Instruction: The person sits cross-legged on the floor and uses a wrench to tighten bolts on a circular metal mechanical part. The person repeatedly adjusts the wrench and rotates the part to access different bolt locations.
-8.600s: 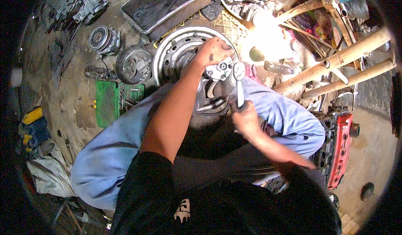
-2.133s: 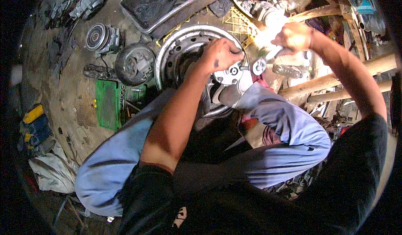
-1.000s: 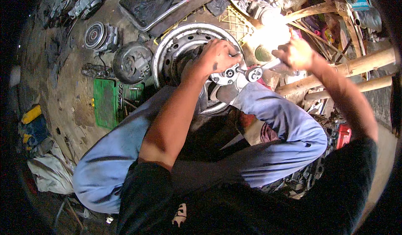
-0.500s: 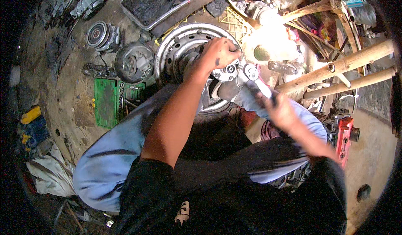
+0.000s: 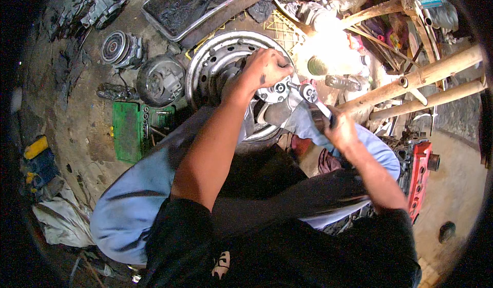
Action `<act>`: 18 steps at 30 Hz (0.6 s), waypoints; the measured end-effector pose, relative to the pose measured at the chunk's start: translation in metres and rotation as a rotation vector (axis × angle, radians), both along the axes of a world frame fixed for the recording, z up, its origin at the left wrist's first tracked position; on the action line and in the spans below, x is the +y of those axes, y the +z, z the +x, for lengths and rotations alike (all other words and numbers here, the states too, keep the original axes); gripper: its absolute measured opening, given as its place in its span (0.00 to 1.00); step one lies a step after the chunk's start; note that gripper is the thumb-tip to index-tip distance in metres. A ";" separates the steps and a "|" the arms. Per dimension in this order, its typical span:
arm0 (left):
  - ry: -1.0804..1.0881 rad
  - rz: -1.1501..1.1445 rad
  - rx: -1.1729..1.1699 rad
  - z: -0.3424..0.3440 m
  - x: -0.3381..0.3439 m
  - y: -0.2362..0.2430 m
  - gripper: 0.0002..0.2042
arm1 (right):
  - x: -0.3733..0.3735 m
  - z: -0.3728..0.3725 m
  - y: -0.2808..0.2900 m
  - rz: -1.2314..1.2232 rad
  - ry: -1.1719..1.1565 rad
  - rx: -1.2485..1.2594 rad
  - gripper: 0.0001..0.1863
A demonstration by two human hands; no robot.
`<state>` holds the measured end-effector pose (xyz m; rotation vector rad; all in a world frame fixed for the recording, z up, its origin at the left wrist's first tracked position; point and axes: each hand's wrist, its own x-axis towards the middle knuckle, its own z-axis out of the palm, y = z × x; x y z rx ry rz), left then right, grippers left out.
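Fingers [image 5: 334, 126] of the right hand [image 5: 342, 133] wrap tight round a ratchet wrench [image 5: 309, 93] that looks hooked onto the silver housing [image 5: 272, 95], left hand [image 5: 267, 68] clamped on that over the steel wheel rim [image 5: 207, 68], so tool's set but can't tell how much turning's left.

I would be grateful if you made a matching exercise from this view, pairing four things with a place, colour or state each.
Column one
1. ratchet wrench
2. silvery metal part
3. socket case
4. long engine part

Column two
A. green, lying open
B. red along one side, at the right of the view
C. handle gripped by the right hand
D. held by the left hand

Right pairs: 1-C, 2-D, 3-A, 4-B.
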<state>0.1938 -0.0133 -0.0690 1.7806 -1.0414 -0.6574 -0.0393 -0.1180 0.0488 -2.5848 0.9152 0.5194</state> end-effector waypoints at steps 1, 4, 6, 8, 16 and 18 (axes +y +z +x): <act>0.005 0.004 0.017 -0.001 -0.001 0.001 0.14 | -0.019 0.001 0.003 -0.108 0.172 0.052 0.19; 0.004 0.042 0.018 0.001 0.003 0.003 0.14 | -0.082 0.046 0.013 -0.209 0.611 0.182 0.22; 0.005 0.049 -0.002 0.000 0.001 0.005 0.15 | -0.138 0.072 0.005 -0.260 0.945 0.072 0.21; 0.006 0.060 0.016 0.001 0.002 0.004 0.15 | -0.146 0.131 0.016 -0.266 1.287 0.034 0.17; 0.012 0.087 -0.026 0.003 -0.001 0.003 0.16 | -0.144 0.160 0.019 -0.325 1.366 0.036 0.14; 0.023 0.094 -0.028 0.004 -0.001 -0.004 0.18 | -0.120 0.141 0.032 -0.272 1.249 -0.179 0.14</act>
